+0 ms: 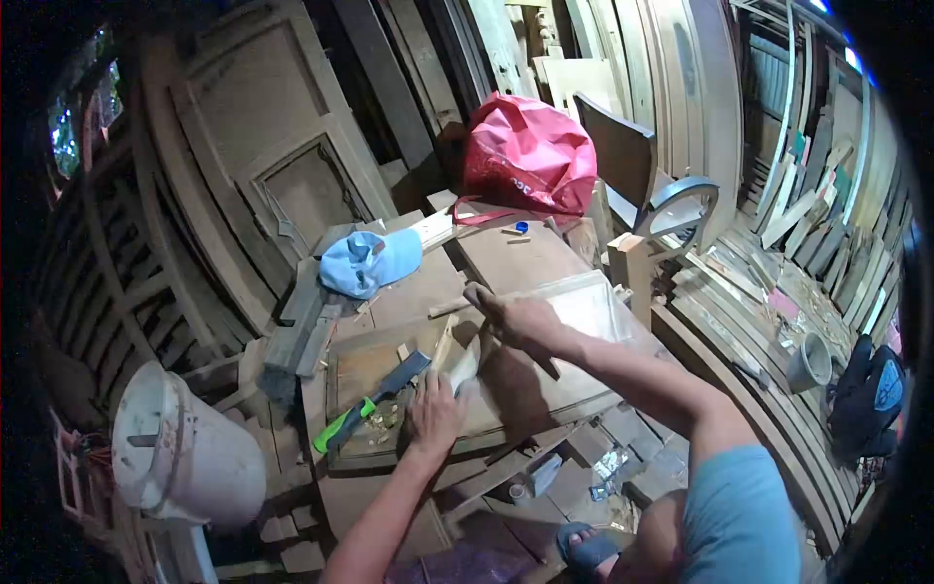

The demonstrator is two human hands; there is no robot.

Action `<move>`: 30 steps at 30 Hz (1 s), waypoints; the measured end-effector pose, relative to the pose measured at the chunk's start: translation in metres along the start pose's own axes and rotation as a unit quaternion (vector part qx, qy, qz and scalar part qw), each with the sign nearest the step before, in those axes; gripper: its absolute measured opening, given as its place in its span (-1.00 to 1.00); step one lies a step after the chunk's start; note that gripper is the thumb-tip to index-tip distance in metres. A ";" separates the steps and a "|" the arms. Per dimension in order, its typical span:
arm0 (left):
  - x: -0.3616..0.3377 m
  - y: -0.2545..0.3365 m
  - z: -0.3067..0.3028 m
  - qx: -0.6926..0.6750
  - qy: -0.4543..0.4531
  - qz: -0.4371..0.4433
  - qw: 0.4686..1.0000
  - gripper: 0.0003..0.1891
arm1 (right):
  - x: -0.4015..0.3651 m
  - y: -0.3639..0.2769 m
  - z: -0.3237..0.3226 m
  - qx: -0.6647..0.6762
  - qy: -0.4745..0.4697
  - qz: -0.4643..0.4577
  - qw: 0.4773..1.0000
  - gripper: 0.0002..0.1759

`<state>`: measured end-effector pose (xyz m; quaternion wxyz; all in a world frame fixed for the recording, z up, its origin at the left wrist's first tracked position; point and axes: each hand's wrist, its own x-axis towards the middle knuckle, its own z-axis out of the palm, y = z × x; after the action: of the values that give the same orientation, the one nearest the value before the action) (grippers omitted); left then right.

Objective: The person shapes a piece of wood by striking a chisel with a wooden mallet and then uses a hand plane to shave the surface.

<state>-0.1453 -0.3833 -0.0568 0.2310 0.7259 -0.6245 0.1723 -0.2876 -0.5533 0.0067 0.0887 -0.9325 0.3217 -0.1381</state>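
My right hand [523, 323] is closed around a dark wooden stick-like tool [476, 294], one end poking out past the fist and a lower part showing beneath it. On the framed wooden panel [545, 420], my left hand [434, 414] lies with fingers bent, at the lower end of a thin light wooden strip [445, 341] that it seems to grip. A blurred pale patch lies between the hands. Left of my left hand rests a tool with a green and black handle [344, 424] and a dark, flat head. Wood chips [381, 424] are scattered by it.
A light blue cap [370, 263] and a pink bag [530, 156] sit at the back of the worktop, with a blue bottle cap [521, 228] nearby. A white bucket [185, 453] stands left. Stacked boards [749, 389] and a grey pail [809, 362] are to the right.
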 end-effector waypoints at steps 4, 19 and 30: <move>0.002 0.000 -0.003 -0.033 0.010 0.009 0.999 -0.70 | -0.033 -0.040 0.039 -0.026 -0.140 -0.061 0.988 -0.55; 0.000 -0.002 0.005 -0.049 0.020 -0.026 0.998 -0.67 | -0.016 -0.009 -0.015 0.083 -0.093 -0.013 0.992 -0.18; 0.001 -0.004 0.004 -0.090 0.019 -0.040 0.995 -0.69 | -0.004 0.013 0.009 0.027 -0.013 0.012 0.999 -0.49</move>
<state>-0.1417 -0.3861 -0.0603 0.3138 0.7234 -0.6032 0.1196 -0.2953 -0.5607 -0.0058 0.1196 -0.9276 0.3278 -0.1335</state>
